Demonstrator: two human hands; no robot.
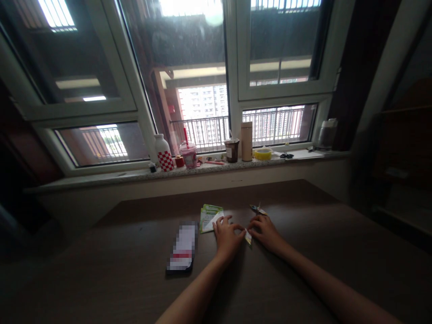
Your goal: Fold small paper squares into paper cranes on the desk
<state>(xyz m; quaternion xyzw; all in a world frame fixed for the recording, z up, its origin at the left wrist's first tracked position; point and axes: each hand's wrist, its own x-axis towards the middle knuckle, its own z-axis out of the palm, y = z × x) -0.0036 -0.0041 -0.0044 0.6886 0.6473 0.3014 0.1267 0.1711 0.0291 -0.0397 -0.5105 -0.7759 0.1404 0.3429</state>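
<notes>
A small folded paper [249,238] is held low over the brown bench [135,292], in the middle between the two hands. By the fingertips of the left hand [229,237] its upper end is pinched from one side, and by those of the right hand [267,231] it is pinched from the other, so the hands are nearly together, closed on the same piece. Its lower tip is pointed toward the person. How its layers are folded cannot be told well, because the piece is small and the light is dim.

Just beyond the right hand, another folded piece [259,210] is seen on the bench. On the other side, some green printed sheets [206,218] are laid in a stack, slightly fanned, and a white part of them is partly covered by the fingers of the left hand. Nearer to the person, to the left of these sheets, a phone [182,247] is placed flat (its screen is blurred into squares).

Behind the bench, many things are kept on the window sill [101,179]: a checked red and white bottle [164,155], a pink drink cup [189,155] with a red straw, a dark brown cup [231,150], a tan flask [246,141] and a yellow roll of tape [263,155].
</notes>
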